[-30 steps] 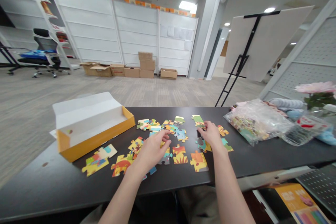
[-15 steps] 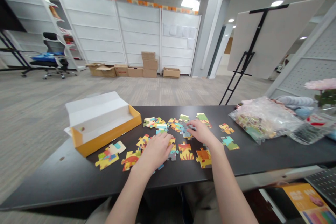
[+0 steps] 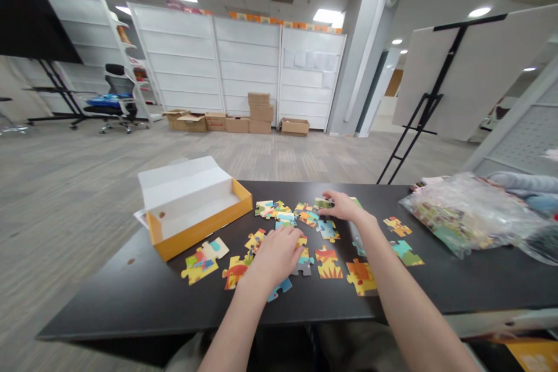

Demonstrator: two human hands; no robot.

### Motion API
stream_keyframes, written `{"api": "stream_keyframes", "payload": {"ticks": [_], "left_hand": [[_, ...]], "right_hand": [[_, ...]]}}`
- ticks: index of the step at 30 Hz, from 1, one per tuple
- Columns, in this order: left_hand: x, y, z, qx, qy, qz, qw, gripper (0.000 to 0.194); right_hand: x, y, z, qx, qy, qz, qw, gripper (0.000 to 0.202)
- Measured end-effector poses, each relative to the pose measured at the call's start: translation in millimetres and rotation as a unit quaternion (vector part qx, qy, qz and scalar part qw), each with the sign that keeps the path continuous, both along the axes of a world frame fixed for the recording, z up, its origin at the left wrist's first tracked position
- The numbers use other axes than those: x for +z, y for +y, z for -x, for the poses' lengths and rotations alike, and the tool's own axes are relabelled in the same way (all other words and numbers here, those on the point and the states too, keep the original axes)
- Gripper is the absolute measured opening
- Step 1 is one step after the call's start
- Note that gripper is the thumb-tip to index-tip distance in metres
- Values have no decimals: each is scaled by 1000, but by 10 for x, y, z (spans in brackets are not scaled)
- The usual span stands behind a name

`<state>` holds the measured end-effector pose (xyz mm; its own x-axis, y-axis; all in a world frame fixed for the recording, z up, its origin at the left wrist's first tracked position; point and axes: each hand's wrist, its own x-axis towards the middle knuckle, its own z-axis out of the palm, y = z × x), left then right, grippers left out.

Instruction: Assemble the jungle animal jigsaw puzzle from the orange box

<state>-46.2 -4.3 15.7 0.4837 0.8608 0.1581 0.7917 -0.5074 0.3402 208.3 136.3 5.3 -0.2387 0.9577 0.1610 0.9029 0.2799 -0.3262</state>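
Both hands are down among the jigsaw pieces (image 3: 325, 261) scattered on the black table (image 3: 131, 302). Her or his left hand (image 3: 275, 253) lies palm down, fingers loosely spread, flat on a small cluster of pieces near the middle of the spread; it covers them rather than grips, and I cannot tell whether anything is pinched beneath it. The right hand (image 3: 344, 207) stretches farther out to the far edge of the scatter, fingers extended and slightly curled, its tips resting on a green piece (image 3: 321, 203); whether that piece is actually held is not clear from where I stand.

No lettering is readable anywhere: the pieces carry only cartoon-style colour patches in yellow, orange, red, teal and green, and the sheets pinned to the far white wall panels (image 3: 248, 72) are too small to read.

The pieces look like thick, flat card with the usual knobs and sockets, and a matte printed face. Left of them stands an open cardboard box (image 3: 200, 231), long and shallow, yellow outside and plain white inside, its lid flap tilted back. A two-piece joined section (image 3: 201, 256) lies just in front of it. To the right, well apart from the hands, sits a crinkled clear plastic bag (image 3: 462, 212), glossy and bulging. The tabletop is smooth and dull black. Brown cartons (image 3: 259, 113) are stacked by the far wall.
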Motion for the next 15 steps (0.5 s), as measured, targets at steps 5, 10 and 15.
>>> {"api": "stream_keyframes", "payload": {"ticks": [5, 10, 15], "left_hand": [[20, 20, -11, 5, 16, -1, 1000, 23], [14, 24, -27, 4, 15, -3, 1000, 22], [31, 10, -41, 7, 34, 0, 999, 23]], "right_hand": [[-141, 34, -95, 16, 32, -5, 999, 41], [-151, 56, -98, 34, 50, -20, 998, 43], [-111, 39, -104, 38, 77, -25, 996, 44]]}}
